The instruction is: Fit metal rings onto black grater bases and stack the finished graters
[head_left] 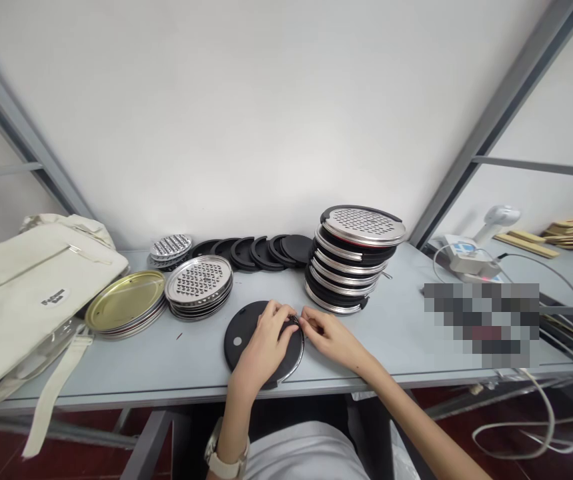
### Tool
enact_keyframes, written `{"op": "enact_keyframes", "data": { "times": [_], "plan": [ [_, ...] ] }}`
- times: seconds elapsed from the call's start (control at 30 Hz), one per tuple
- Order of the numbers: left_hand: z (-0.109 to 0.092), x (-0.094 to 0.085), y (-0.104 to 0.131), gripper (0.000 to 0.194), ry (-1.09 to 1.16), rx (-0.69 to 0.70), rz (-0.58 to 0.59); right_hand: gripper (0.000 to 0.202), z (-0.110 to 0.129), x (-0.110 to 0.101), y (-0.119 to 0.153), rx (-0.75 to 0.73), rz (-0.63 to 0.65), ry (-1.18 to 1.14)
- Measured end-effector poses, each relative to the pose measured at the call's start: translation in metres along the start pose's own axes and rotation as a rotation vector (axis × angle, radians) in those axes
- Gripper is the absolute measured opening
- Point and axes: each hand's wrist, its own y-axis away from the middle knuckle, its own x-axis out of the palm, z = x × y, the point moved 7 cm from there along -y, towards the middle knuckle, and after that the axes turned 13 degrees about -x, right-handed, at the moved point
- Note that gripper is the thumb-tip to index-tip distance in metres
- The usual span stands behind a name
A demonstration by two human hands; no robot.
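Disc [241, 325] partly under left hand [268, 338]

One left hand [265, 340] and one right hand [329, 338] are meeting at one round black disc [246, 327], while what look like six black discs [297, 250] are overlapping in a row. Two piles of silver grater plates [202, 279], one pile of round lids [129, 300] and one tall black-and-silver stack [349, 263] (layers packing too tightly for counting) are sharing one table [261, 293] with one cream bag [46, 267].
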Motion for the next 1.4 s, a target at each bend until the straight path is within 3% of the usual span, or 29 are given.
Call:
{"op": "enact_keyframes", "data": {
  "times": [0.7,1.4],
  "plan": [
    [-0.0014,-0.0002,0.0006,0.017,-0.022,-0.003,0.012,0.027,-0.0007,0.0028,0.0003,0.002,0.051,0.036],
    [-0.0058,-0.0018,0.0005,0.016,-0.002,0.01,0.02,0.029,0.0015,0.0011,0.0001,-0.026,0.017,0.06]
  ]
}}
